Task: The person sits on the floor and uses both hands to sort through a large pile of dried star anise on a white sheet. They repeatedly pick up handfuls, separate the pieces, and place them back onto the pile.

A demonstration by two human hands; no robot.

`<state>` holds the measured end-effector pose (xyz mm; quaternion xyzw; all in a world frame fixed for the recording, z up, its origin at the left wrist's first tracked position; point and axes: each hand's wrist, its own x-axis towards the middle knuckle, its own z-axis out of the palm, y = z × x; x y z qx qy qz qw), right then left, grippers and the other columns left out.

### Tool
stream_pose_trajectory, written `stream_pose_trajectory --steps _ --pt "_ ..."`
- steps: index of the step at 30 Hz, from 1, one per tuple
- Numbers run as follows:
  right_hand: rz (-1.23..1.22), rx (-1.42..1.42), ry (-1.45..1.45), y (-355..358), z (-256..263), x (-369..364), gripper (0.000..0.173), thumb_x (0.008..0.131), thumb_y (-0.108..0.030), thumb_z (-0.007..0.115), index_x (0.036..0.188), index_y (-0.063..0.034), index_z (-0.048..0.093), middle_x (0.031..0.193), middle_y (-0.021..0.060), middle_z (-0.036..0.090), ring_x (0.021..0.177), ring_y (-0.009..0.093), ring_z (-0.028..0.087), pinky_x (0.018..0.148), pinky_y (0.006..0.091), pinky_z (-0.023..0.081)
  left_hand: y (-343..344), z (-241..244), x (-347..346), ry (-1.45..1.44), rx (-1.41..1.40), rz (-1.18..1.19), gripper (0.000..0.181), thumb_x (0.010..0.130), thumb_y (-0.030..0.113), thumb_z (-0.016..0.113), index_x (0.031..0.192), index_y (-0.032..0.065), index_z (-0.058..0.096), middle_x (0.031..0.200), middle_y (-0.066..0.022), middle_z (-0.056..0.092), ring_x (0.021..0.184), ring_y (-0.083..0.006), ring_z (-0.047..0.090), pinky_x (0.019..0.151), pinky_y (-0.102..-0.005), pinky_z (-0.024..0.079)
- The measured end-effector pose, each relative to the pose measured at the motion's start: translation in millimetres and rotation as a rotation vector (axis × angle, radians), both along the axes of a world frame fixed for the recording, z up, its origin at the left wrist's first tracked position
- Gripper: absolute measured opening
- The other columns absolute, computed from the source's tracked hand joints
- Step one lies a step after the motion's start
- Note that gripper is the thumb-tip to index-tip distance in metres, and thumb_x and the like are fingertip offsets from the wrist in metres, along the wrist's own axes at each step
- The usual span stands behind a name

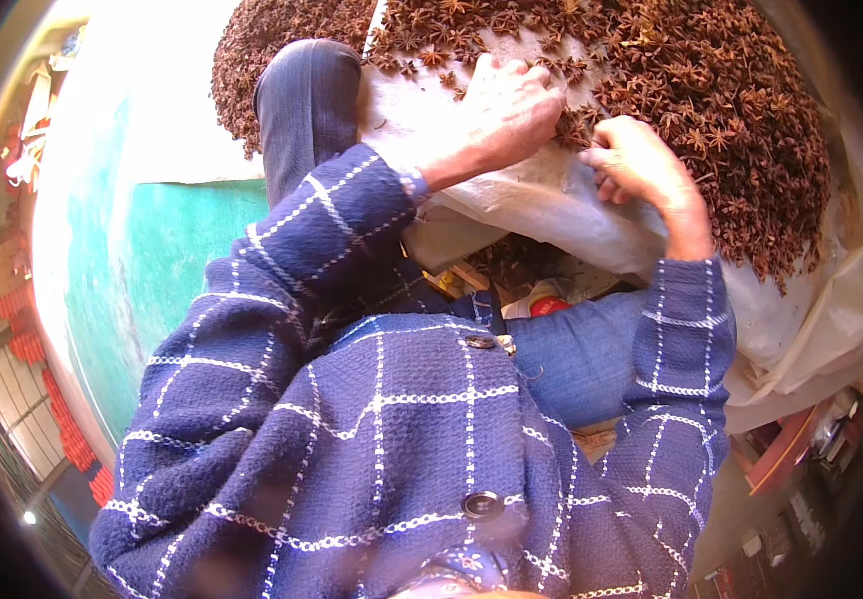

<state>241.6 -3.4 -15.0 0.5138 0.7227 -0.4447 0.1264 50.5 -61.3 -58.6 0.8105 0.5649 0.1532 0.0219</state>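
My left hand (518, 105) reaches over a pale plastic sheet (401, 112), back of the hand up and fingers bent. Its fingertips are by loose star anise pods (435, 56), and what lies under them is hidden. To its right, my right hand (641, 161) is at the near edge of a large heap of dried star anise (716, 112), thumb and fingers curled together. Whether either hand holds a pod cannot be made out. A few pods (572, 129) lie between the two hands.
Another brown heap (289, 22) is at the upper left, behind a knee in dark trousers (308, 97). Below the sheet's folded edge (559, 210), a dark hollow (514, 262) holds brown material. A green surface (177, 239) lies left. Strong light washes out the upper left.
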Motion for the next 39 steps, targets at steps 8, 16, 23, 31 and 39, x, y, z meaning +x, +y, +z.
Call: stream_pose_trajectory --steps 8,16,23,31,39 --pt "-0.037 0.42 0.286 -7 -25 -27 0.023 0.093 -0.018 0.063 0.114 -0.0102 0.066 0.083 0.011 0.072 0.07 0.022 0.072 0.067 0.0346 0.057 18 -13 -49 -0.229 -0.012 0.085 0.016 0.089 0.015 0.065 0.099 0.0049 0.072 0.091 -0.013 0.07 0.08 -0.0278 0.071 0.072 -0.0392 0.058" --pt "-0.141 0.617 0.72 2 -17 -26 0.017 0.092 -0.02 0.069 0.102 -0.0066 0.073 0.081 0.011 0.073 0.069 0.018 0.07 0.066 0.0333 0.055 18 41 -26 -0.877 -0.411 0.103 0.023 0.098 0.014 0.064 0.113 -0.0018 0.07 0.081 -0.0064 0.07 0.066 -0.0102 0.065 0.06 -0.0243 0.055" --pt "-0.235 0.106 0.653 2 11 -21 0.012 0.085 -0.011 0.062 0.075 -0.0067 0.068 0.057 -0.0031 0.056 0.051 0.003 0.047 0.047 0.0238 0.038 9 34 -13 -0.3 0.325 0.082 0.01 0.087 0.016 0.07 0.093 0.0075 0.072 0.081 -0.012 0.071 0.068 -0.0247 0.071 0.065 -0.0344 0.058" --pt "0.397 -0.691 0.227 -16 31 -23 0.022 0.092 -0.022 0.068 0.092 -0.0007 0.072 0.068 0.0061 0.068 0.057 0.012 0.066 0.051 0.0256 0.053 7 27 -41 -0.005 0.033 0.259 0.039 0.084 0.028 0.077 0.116 0.0096 0.067 0.104 -0.0126 0.068 0.102 -0.0286 0.066 0.088 -0.0416 0.055" --pt "0.065 0.668 0.435 -13 -25 -31 0.036 0.091 -0.015 0.066 0.126 -0.0126 0.061 0.086 0.0161 0.072 0.076 0.029 0.071 0.073 0.0405 0.057 2 8 -27 0.028 0.02 -0.013 0.021 0.085 0.016 0.066 0.103 0.006 0.069 0.106 -0.0096 0.064 0.107 -0.0267 0.06 0.091 -0.0407 0.048"
